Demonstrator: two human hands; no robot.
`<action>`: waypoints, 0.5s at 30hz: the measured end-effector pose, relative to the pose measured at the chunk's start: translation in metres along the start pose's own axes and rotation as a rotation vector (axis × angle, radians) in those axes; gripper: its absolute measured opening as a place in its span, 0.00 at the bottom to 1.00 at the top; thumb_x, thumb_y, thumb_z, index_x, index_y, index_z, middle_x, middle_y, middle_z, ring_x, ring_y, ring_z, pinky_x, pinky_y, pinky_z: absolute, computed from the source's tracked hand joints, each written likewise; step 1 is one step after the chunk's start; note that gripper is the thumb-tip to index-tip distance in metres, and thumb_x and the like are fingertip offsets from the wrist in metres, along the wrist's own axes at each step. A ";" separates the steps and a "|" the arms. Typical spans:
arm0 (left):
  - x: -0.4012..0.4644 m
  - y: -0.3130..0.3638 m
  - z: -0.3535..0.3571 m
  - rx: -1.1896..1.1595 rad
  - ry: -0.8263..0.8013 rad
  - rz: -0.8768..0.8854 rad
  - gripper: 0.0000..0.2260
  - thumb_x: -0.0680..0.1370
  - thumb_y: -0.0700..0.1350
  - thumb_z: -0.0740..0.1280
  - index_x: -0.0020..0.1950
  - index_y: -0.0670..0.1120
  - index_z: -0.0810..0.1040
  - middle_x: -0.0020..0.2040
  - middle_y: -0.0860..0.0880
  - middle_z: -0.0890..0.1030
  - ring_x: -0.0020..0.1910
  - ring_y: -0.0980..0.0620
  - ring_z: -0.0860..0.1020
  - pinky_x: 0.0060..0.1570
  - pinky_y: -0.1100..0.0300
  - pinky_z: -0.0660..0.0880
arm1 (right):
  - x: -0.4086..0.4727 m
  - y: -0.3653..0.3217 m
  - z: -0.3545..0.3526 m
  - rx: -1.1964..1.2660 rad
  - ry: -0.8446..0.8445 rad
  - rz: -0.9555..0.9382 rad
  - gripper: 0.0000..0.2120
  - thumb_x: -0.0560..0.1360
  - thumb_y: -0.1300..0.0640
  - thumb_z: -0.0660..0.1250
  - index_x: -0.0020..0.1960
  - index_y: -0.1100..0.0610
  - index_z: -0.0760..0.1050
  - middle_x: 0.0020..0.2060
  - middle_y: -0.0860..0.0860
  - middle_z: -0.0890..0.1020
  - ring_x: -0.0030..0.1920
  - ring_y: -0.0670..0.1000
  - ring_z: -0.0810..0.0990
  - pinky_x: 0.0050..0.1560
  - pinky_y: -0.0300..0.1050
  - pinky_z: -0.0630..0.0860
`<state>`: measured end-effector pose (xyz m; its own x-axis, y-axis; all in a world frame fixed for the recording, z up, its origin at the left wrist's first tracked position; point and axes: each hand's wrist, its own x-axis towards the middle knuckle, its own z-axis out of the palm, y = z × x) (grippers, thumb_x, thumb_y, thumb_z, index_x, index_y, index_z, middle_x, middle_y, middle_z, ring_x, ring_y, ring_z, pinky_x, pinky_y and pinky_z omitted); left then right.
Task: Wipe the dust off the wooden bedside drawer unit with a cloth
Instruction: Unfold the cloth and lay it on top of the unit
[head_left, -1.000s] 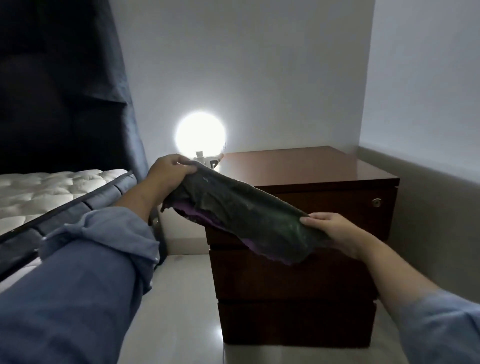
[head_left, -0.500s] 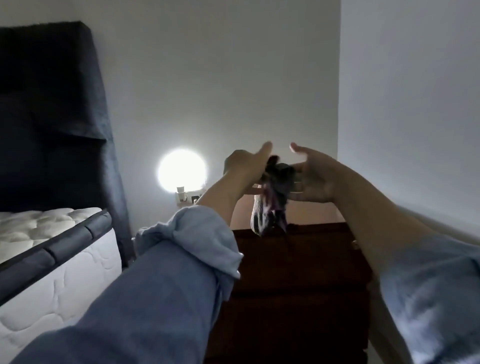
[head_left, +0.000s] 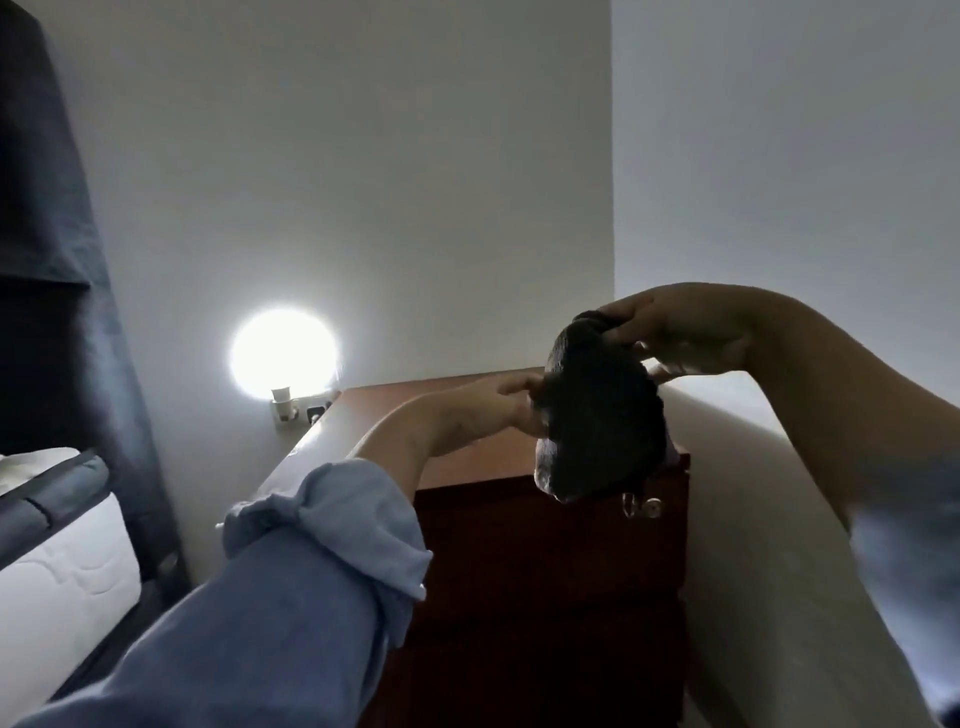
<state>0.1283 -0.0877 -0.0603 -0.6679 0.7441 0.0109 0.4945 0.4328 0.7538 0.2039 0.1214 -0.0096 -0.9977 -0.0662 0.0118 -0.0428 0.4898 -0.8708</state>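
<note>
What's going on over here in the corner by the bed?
A person is getting ready to dust a wooden bedside drawer unit. Both hands hold a dark cloth bunched in the air above the unit's top: the right hand grips it from above, the left hand holds its side. The cloth is not yet on the wood. A round lamp glows on the wall beside the unit.

No text, label, brand, number or sign can be read anywhere in the head view. The scene is dim, and the glare of the round white wall light (head_left: 283, 354) washes out the small white socket plate (head_left: 306, 410) below it, leaving any marking there illegible.
</note>
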 end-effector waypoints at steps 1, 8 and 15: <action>0.005 -0.003 0.002 -0.010 -0.040 -0.018 0.20 0.77 0.41 0.66 0.69 0.51 0.69 0.60 0.56 0.72 0.62 0.54 0.67 0.68 0.46 0.59 | -0.002 0.000 -0.008 -0.042 0.012 0.012 0.15 0.77 0.63 0.60 0.59 0.53 0.78 0.59 0.54 0.78 0.62 0.56 0.74 0.53 0.52 0.74; 0.061 -0.006 -0.011 0.126 0.189 0.132 0.05 0.75 0.45 0.71 0.46 0.50 0.75 0.45 0.49 0.80 0.46 0.52 0.78 0.45 0.60 0.76 | 0.016 0.019 -0.059 -0.432 0.381 0.092 0.12 0.77 0.63 0.62 0.51 0.50 0.80 0.45 0.50 0.81 0.43 0.49 0.75 0.41 0.42 0.70; 0.107 -0.017 -0.016 0.723 0.729 0.239 0.08 0.75 0.50 0.68 0.54 0.56 0.78 0.51 0.55 0.81 0.52 0.51 0.77 0.53 0.53 0.69 | 0.075 0.063 -0.053 -0.396 0.797 -0.154 0.12 0.70 0.67 0.64 0.48 0.58 0.84 0.41 0.55 0.83 0.41 0.51 0.78 0.42 0.42 0.77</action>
<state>0.0395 -0.0232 -0.0617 -0.5634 0.4683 0.6807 0.7111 0.6943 0.1109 0.1233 0.1937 -0.0377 -0.7133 0.3939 0.5797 -0.0470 0.7984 -0.6003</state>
